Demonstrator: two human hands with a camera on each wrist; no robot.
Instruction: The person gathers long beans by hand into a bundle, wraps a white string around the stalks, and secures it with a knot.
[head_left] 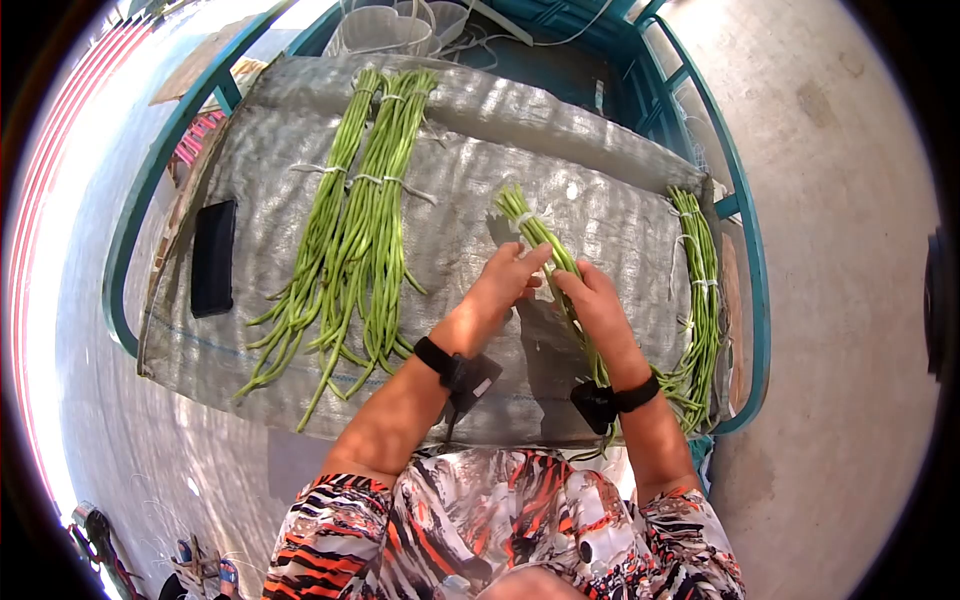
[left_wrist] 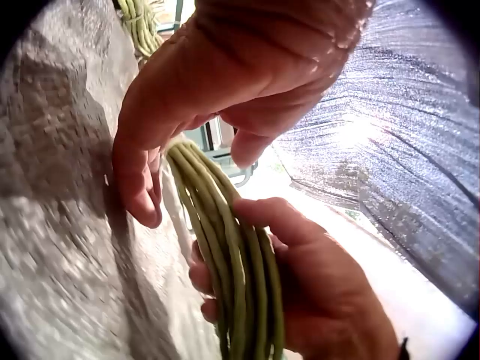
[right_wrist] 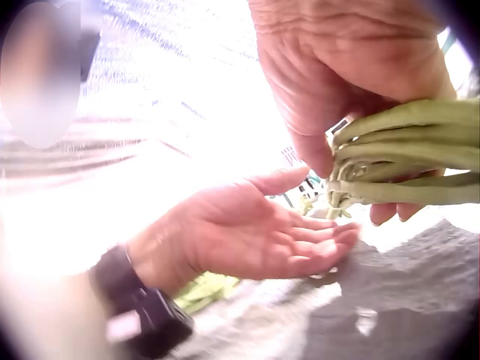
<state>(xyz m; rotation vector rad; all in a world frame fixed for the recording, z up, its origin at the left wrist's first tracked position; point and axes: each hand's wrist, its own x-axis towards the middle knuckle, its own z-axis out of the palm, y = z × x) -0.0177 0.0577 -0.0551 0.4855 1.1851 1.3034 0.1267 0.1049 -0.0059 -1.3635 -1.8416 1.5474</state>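
A bundle of long green beans (head_left: 540,238), tied near its top with a white band (head_left: 524,217), slants above the sheet in front of the person. My right hand (head_left: 602,308) grips it below the tie, thumb across the beans (left_wrist: 247,281) and fingers behind in the left wrist view. Beside the tied end is my left hand (head_left: 503,277), holding nothing; in the right wrist view its palm (right_wrist: 240,236) faces up with fingers extended under the bean tips. The bundle's lower end is partly hidden by the right hand and wrist.
Tied bundles of long beans (head_left: 375,180) lie on the left of the grey woven sheet (head_left: 460,190), with a black phone (head_left: 212,258) beyond them. Another bundle (head_left: 700,270) lies along the right edge. Teal metal rails (head_left: 752,270) border the sheet; a clear plastic container (head_left: 380,32) stands behind.
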